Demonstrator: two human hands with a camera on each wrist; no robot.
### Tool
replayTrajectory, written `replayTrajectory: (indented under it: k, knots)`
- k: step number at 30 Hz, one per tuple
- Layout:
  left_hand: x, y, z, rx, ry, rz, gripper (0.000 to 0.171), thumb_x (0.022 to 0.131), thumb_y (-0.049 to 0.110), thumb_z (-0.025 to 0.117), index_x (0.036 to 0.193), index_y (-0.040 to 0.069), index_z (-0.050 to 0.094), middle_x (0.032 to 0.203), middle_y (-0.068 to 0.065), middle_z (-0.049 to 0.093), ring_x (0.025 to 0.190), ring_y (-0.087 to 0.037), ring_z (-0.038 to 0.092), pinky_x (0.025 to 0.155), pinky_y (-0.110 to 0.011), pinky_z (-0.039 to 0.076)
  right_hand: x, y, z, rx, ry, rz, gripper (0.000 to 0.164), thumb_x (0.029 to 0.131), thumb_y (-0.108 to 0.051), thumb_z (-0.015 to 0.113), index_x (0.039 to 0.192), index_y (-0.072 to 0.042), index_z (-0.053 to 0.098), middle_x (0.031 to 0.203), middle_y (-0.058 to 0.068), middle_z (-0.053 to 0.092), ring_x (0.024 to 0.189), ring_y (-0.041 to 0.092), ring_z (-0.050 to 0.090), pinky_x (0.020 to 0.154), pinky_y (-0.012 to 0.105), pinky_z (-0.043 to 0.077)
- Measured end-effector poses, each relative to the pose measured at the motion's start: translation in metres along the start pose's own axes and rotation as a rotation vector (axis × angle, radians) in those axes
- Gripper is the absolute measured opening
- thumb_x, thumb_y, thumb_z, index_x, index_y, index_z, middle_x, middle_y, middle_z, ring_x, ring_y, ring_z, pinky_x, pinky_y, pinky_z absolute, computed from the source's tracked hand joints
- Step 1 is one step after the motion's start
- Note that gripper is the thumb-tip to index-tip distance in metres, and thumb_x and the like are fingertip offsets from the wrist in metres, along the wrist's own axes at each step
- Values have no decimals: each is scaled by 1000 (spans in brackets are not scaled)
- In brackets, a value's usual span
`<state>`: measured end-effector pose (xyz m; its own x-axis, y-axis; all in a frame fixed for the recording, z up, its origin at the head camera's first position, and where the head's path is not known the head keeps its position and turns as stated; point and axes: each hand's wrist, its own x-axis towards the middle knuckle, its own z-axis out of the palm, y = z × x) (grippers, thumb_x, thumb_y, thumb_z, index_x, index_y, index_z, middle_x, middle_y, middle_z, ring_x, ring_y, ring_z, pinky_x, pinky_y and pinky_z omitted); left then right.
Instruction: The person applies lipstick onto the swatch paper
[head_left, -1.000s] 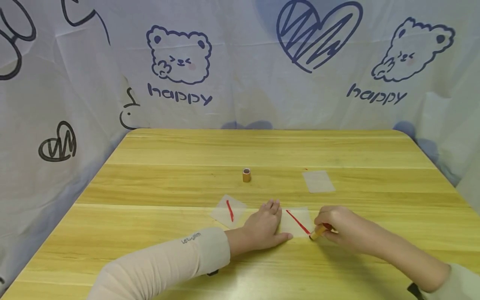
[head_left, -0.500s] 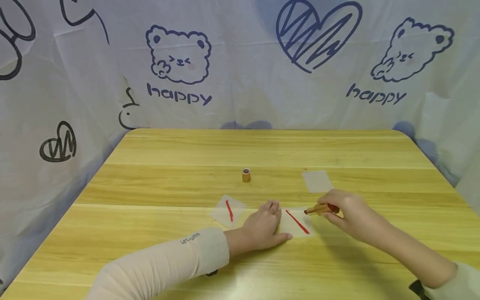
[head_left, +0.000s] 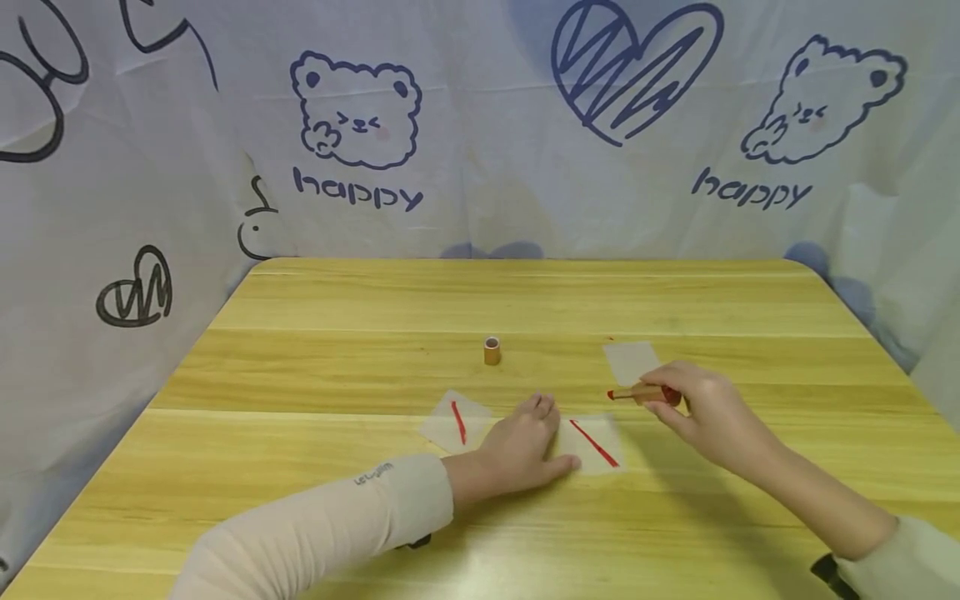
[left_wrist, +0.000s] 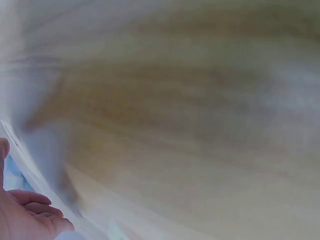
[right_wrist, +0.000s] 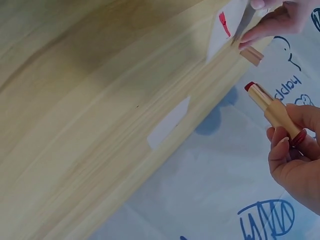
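My right hand [head_left: 708, 412] holds a lipstick [head_left: 637, 394] with a gold tube and a red tip, pinched between thumb and fingers. It hovers over the table, the tip pointing left; in the right wrist view the red bullet of the lipstick [right_wrist: 272, 112] is exposed. My left hand [head_left: 521, 450] lies on the table, fingers extended, at the left edge of a square of thin paper [head_left: 607, 437] bearing a diagonal red stroke. Another paper square [head_left: 442, 425] with a short red stroke lies left of that hand. In the left wrist view, the left hand [left_wrist: 25, 215] shows only partly.
Upright on the wooden table [head_left: 337, 300] stands the lipstick cap [head_left: 492, 351], beyond my left hand. An unmarked paper square [head_left: 630, 361] lies at the back right, partly behind the right hand. A white cloth [head_left: 487, 125] with drawings hangs around the table.
My right hand has lifted the lipstick off the lower right corner of the marked paper and moved it away from me. The left hand has shifted slightly left.
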<state>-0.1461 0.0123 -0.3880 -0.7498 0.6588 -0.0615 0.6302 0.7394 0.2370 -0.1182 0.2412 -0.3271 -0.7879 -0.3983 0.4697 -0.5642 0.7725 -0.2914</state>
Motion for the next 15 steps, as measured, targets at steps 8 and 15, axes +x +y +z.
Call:
replayTrajectory:
  k: [8, 15]
  knots:
    - [8, -2, -13, -9, 65, -3, 68, 91, 48, 52, 136, -2, 42, 145, -21, 37, 135, -35, 35, 107, -39, 38, 4, 8, -1, -15, 58, 16, 26, 70, 3, 76, 94, 3, 68, 73, 1, 59, 59, 2, 39, 47, 17, 34]
    - [19, -1, -23, -61, 88, -32, 67, 92, 47, 51, 137, -1, 41, 146, -20, 36, 136, -33, 33, 110, -39, 34, 8, 11, -2, -19, 91, 23, 26, 70, 4, 75, 95, 3, 68, 76, 5, 62, 59, 7, 44, 47, 17, 36]
